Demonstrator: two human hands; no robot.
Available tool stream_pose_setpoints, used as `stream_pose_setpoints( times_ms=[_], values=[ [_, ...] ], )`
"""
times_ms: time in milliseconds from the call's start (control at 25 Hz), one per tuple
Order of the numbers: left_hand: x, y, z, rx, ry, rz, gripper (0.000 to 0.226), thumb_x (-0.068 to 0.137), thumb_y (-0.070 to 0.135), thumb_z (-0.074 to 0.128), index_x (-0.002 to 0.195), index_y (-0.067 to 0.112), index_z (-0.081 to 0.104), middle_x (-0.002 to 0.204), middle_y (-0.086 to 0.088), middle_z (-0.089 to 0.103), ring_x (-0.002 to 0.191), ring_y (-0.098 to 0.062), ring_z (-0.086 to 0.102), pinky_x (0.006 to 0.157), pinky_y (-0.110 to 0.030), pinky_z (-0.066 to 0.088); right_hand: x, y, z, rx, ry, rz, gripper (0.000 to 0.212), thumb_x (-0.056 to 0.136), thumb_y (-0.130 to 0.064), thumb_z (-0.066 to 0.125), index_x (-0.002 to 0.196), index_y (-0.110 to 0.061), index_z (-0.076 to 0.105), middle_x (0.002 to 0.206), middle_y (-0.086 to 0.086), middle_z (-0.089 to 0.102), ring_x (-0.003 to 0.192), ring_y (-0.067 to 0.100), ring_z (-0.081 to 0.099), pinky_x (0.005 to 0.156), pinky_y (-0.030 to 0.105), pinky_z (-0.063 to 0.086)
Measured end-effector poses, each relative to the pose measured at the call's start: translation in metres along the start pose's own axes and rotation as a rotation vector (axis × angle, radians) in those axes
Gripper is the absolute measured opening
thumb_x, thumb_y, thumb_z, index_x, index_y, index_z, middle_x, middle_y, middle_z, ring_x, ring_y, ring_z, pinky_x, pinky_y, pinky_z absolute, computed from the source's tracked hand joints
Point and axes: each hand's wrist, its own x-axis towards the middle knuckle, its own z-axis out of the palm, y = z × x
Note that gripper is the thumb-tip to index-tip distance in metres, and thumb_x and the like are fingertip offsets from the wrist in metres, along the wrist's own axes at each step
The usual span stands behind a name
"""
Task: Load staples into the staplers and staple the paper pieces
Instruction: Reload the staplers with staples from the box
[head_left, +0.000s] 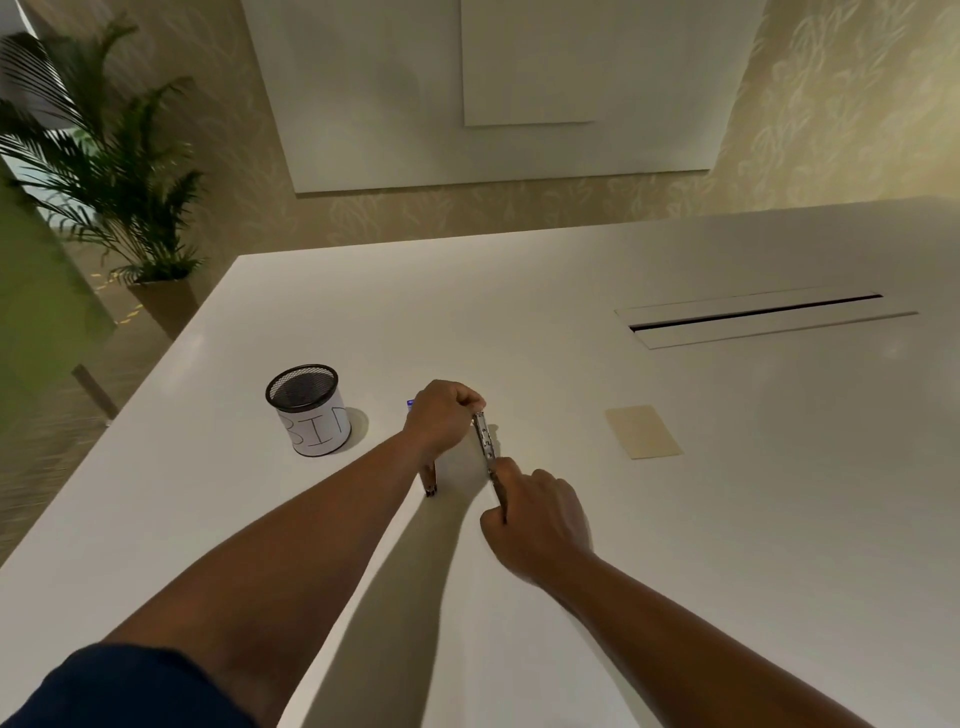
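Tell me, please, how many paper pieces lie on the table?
1. A beige paper piece lies flat on the white table, to the right of both hands and touching neither. Others may be hidden behind the left hand.

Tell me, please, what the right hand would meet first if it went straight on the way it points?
Probably the left hand: the right hand points up along the stapler that both hold, and the left grips its far end. Depth is hard to judge.
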Motion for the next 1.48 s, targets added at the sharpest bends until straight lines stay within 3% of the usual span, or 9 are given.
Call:
stream_pose_setpoints(
  times_ms=[200, 360, 560, 720, 840, 1080, 1320, 1480],
  values=[
    [0.012, -0.007, -0.001, 0.305, -0.123, 0.053, 0.028, 0.095, 0.007, 0.058, 0.109, 0.021, 0.077, 0.118, 0.005, 0.074, 0.115, -0.014, 0.065, 0.099, -0.035, 0.052, 0.005, 0.002, 0.002, -0.018, -0.016, -0.025, 0.05, 0.078, -0.036, 0.041, 0.128, -0.033, 0.046, 0.066, 0.0, 0.049, 0.067, 0.031, 0.051, 0.063, 0.038, 0.044],
    [0.013, -0.012, 0.002, 0.538, -0.164, 0.072, 0.036, 0.09, 0.009, 0.055, 0.111, 0.029, 0.076, 0.12, 0.009, 0.073, 0.115, -0.018, 0.065, 0.091, -0.034, 0.051, 0.008, 0.004, 0.0, 0.022, -0.079, -0.029, 0.051, 0.08, -0.036, 0.045, 0.131, -0.036, 0.04, 0.071, 0.001, 0.053, 0.072, 0.03, 0.052, 0.07, 0.041, 0.047],
    [0.016, -0.017, -0.001, 0.516, -0.182, 0.05, 0.035, 0.087, 0.007, 0.055, 0.096, 0.032, 0.078, 0.109, 0.012, 0.075, 0.102, -0.015, 0.067, 0.078, -0.031, 0.05, 0.024, 0.006, -0.006, 0.042, -0.181, -0.056, 0.047, 0.08, -0.039, 0.045, 0.127, -0.036, 0.043, 0.071, 0.0, 0.059, 0.074, 0.03, 0.057, 0.066, 0.038, 0.045],
    [0.017, -0.021, -0.007, 0.405, -0.125, 0.077, 0.02, 0.089, 0.014, 0.064, 0.095, 0.028, 0.078, 0.104, 0.01, 0.076, 0.102, -0.014, 0.067, 0.089, -0.035, 0.054, 0.052, 0.008, -0.006, 0.152, -0.193, 0.009, 0.043, 0.086, -0.044, 0.047, 0.128, -0.041, 0.041, 0.08, -0.002, 0.067, 0.084, 0.029, 0.066, 0.077, 0.042, 0.056],
    [0.021, -0.022, -0.012, 0.48, -0.184, 0.13, 0.018, 0.091, 0.019, 0.065, 0.1, 0.03, 0.077, 0.108, 0.009, 0.075, 0.105, -0.016, 0.067, 0.094, -0.036, 0.051, 0.064, 0.007, 0.0, 0.092, -0.154, -0.066, 0.044, 0.089, -0.039, 0.046, 0.133, -0.04, 0.04, 0.076, -0.002, 0.064, 0.077, 0.027, 0.063, 0.072, 0.042, 0.055],
    [0.029, -0.018, -0.015, 0.662, -0.358, 0.204, 0.025, 0.096, 0.026, 0.059, 0.112, 0.031, 0.077, 0.119, 0.011, 0.074, 0.115, -0.017, 0.062, 0.1, -0.037, 0.044, 0.068, 0.01, 0.008, 0.07, -0.092, -0.141, 0.024, 0.09, -0.033, 0.045, 0.108, -0.028, 0.06, 0.073, 0.0, 0.062, 0.071, 0.026, 0.057, 0.065, 0.041, 0.05],
    [0.03, -0.016, -0.02, 0.708, -0.405, 0.227, 0.024, 0.095, 0.03, 0.061, 0.114, 0.035, 0.076, 0.12, 0.014, 0.073, 0.112, -0.014, 0.063, 0.087, -0.03, 0.038, 0.069, 0.013, 0.013, 0.112, -0.072, -0.066, 0.019, 0.087, -0.037, 0.049, 0.098, -0.028, 0.061, 0.069, 0.0, 0.062, 0.067, 0.022, 0.059, 0.062, 0.04, 0.052],
    [0.027, -0.017, -0.02, 0.739, -0.383, 0.232, 0.026, 0.096, 0.027, 0.056, 0.11, 0.038, 0.076, 0.117, 0.015, 0.072, 0.11, -0.014, 0.063, 0.085, -0.032, 0.034, 0.068, 0.013, 0.013, 0.138, -0.09, -0.046, 0.014, 0.086, -0.039, 0.05, 0.092, -0.027, 0.055, 0.067, -0.001, 0.061, 0.067, 0.023, 0.057, 0.062, 0.04, 0.051]
  ],
)
